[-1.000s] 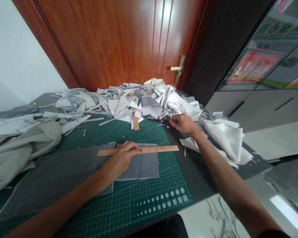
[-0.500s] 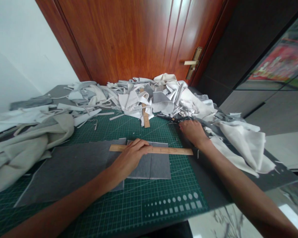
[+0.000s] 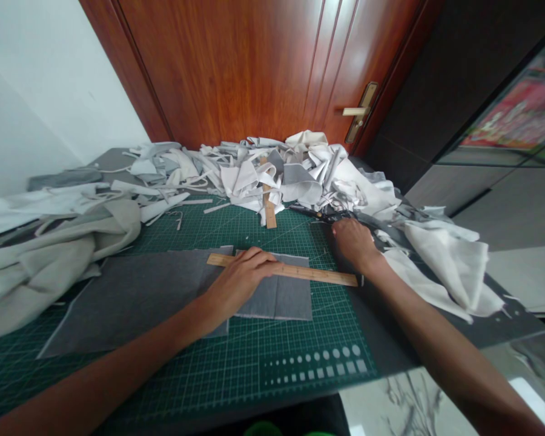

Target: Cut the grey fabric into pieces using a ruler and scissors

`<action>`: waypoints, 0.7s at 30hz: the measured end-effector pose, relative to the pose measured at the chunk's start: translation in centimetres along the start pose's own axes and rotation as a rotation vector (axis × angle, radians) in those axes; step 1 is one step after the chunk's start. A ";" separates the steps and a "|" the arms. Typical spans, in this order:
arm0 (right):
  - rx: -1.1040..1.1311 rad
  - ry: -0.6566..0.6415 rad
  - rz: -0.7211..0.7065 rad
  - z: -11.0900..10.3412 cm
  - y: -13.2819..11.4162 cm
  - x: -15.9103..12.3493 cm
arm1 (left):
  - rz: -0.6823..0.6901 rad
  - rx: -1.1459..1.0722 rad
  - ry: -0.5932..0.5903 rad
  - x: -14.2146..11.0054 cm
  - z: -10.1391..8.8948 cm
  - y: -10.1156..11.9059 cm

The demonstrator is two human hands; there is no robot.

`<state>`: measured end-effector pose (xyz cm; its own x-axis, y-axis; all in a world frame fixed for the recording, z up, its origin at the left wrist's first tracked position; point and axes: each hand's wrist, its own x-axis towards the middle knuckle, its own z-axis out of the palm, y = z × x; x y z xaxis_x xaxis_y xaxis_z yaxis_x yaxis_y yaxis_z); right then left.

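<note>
Since a second ago: wooden ruler [image 3: 320, 275] has turned a little, left end swung toward the desk's [image 3: 381, 339] far edge; right hand [image 3: 354, 242] has settled palm-down at the black scissors [image 3: 329, 216]

Left hand [image 3: 243, 275] on top of the ruler, fingers laid across it; whether they pinch it, can't tell. Ruler crosses the upper part of the small grey cloth [image 3: 272, 298], left end over the large grey cloth [image 3: 148, 300], right end past the cutting mat's [image 3: 236, 372] right edge

Right hand's fingers curled down by the scissors' handles, beyond the ruler's right end; grip hidden, can't tell

Mat on the desk, both grey cloths flat on it. Heap of pale scraps [image 3: 300, 181] along the far edge, second wooden ruler [image 3: 269, 209] poking out. Beige cloth [image 3: 91, 242] bunched toward the left edge; white cloth [image 3: 454, 260] near the right corner
</note>
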<state>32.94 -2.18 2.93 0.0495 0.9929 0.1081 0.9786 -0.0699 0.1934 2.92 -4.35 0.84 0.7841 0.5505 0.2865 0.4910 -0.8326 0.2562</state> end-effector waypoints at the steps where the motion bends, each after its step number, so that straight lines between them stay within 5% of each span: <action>1: 0.005 0.000 0.006 0.0 0.0 0.0 | -0.021 0.029 0.006 -0.2 -0.2 -0.1; 6: 0.023 -0.022 0.051 -0.1 0.4 0.0 | -0.170 0.170 0.003 -2.2 -2.2 -1.9; 13: 0.094 -0.052 0.046 -0.7 1.1 0.4 | -0.235 0.038 0.101 -4.9 -3.2 -5.0; 21: 0.366 0.227 -0.201 -0.8 -0.3 0.5 | -0.146 0.039 0.135 -5.5 -3.1 -3.5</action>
<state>32.50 -1.78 3.73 -0.1532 0.9341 0.3225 0.9722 0.2009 -0.1199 -4.29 -4.28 1.20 0.6465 0.6666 0.3711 0.6122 -0.7435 0.2689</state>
